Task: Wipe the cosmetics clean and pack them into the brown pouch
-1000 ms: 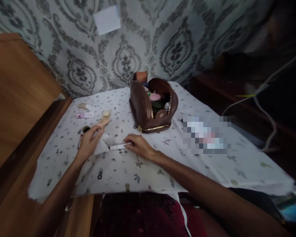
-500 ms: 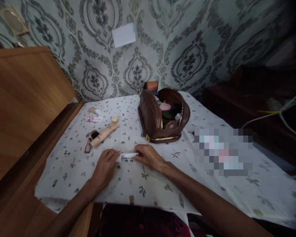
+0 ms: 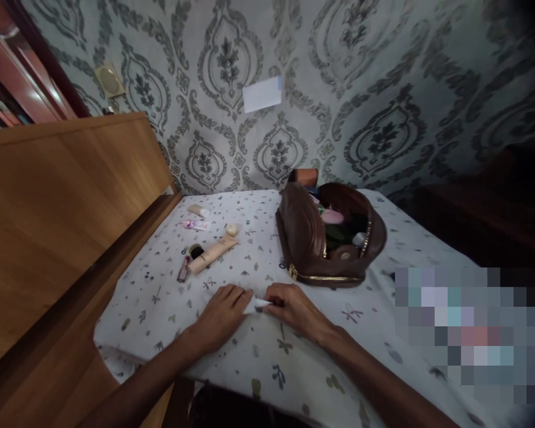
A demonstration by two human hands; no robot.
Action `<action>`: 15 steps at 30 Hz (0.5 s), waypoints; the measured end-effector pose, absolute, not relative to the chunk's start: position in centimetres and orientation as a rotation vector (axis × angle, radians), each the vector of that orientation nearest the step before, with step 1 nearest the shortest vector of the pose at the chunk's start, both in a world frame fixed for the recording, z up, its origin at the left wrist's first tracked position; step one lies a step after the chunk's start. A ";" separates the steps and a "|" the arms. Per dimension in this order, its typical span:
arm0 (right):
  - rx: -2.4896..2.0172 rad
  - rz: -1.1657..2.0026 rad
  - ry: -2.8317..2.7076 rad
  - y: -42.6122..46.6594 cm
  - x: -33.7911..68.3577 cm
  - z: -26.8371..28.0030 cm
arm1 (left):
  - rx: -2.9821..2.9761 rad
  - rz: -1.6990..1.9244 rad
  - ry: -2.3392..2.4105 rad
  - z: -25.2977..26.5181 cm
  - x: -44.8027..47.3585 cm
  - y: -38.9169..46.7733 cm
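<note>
In the head view, my left hand [image 3: 225,315] is closed over a small white piece, perhaps tissue [image 3: 249,307], near the front of the table. Just to its right, my right hand [image 3: 296,306] pinches the end of a slim white stick-like item [image 3: 262,303]. This item runs into the white piece, and its left end is hidden there. Both hands rest low over the patterned white cloth [image 3: 232,380]. Beyond my left hand lie a beige squeeze tube [image 3: 213,254], a lip gloss tube [image 3: 183,269] and a round black pot [image 3: 197,251].
An unzipped brown bag [image 3: 303,235] with cosmetics inside stands behind my right hand. Farther back lie a pink-and-white tube [image 3: 196,225], a small beige tube [image 3: 198,210] and a cream-coloured round item [image 3: 232,229]. A wooden panel [image 3: 80,178] borders the left; a blurred patch covers the right.
My hands have come closer together, so less of the white stick shows between them. The camera has turned, shifting the whole scene right and down in the picture.
</note>
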State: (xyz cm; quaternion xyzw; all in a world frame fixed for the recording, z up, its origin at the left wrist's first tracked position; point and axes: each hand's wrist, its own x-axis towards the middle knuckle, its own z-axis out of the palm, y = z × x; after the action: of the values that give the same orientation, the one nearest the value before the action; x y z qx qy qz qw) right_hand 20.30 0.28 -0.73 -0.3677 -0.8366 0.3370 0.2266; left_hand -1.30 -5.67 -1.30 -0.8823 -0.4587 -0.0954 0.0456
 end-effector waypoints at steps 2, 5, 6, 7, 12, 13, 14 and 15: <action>-1.011 0.950 -2.296 0.2 20.3 -0.7 | -2.676 -0.298 -1.452 -1.4 -2.9 -5.8; -1.014 0.997 -2.284 0.4 20.3 -1.0 | -2.665 -0.306 -1.531 -1.2 -4.4 -5.8; -1.009 1.012 -2.280 0.6 20.3 -1.1 | -2.659 -0.298 -1.565 -1.2 -4.6 -5.8; -0.996 1.027 -2.273 0.7 20.3 -1.2 | -2.652 -0.284 -1.606 -1.1 -4.8 -5.7; -0.932 1.080 -2.129 1.2 20.3 -1.6 | -2.666 -0.320 -1.778 -0.7 -5.0 -5.3; -0.933 1.128 -2.079 1.2 20.2 -1.7 | -2.675 -0.403 -1.816 -0.6 -4.9 -5.3; -0.937 1.193 -2.026 1.3 20.2 -1.7 | -2.678 -0.516 -1.873 -0.4 -4.9 -5.2; -0.939 1.270 -1.972 1.3 20.2 -1.8 | -2.669 -0.661 -1.946 -0.1 -4.8 -5.1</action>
State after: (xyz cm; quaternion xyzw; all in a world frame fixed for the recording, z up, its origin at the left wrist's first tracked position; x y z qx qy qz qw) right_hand 20.15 1.28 -1.79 -0.3542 -0.7439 0.4792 0.3026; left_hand -4.76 -5.09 -0.10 -0.7873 -0.5739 -0.1949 -0.1134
